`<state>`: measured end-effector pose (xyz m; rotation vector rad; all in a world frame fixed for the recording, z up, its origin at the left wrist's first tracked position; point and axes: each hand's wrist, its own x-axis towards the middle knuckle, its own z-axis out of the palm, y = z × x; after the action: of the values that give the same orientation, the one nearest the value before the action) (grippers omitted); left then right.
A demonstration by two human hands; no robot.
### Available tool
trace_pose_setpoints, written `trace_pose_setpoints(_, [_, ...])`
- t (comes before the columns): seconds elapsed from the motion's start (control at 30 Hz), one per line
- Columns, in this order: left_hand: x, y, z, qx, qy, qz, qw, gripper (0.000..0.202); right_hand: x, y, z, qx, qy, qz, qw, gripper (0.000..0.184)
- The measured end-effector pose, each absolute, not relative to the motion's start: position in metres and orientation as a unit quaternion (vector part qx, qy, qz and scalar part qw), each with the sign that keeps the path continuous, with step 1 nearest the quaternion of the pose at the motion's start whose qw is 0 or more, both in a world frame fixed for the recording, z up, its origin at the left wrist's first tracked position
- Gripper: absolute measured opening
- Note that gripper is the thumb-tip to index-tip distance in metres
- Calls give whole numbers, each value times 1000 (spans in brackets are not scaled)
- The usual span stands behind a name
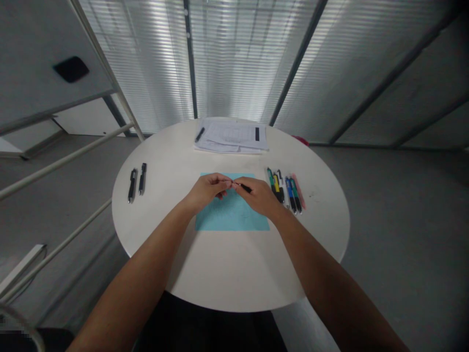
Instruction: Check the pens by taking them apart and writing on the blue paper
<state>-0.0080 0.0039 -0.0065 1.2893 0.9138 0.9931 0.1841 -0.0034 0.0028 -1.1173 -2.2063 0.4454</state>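
Both hands meet above a light-blue sheet of paper (230, 217) on the round table. My right hand (258, 195) is closed round a dark pen piece (245, 187), whose black end shows between thumb and fingers. My left hand (210, 188) pinches at the left tip of that piece, fingertips nearly touching those of the right. What sits between the left fingertips is too small to make out. Close to the right wrist lie several pens (289, 193) with green, yellow, white and blue barrels and dark grips, alongside a pinkish-red strip (299, 191).
Two black pens (137, 183) lie at the left of the white table (227, 274). A stack of printed papers (234, 137) with a dark pen (200, 134) on it is at the far edge. White rails (69, 159) stand to the left, and glass panels with blinds behind.
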Motion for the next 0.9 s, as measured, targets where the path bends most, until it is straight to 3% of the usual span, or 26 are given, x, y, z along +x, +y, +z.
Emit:
trace_pose_setpoints(0.6, [-9,0,-1,495,367,433,658,30,184,-4,4,-417,-833,196,307,33])
trace_pose_setpoints(0.9, [-10,4,-4,530,391,422,624,27,185,-4,4,-416,-846,174,285,30])
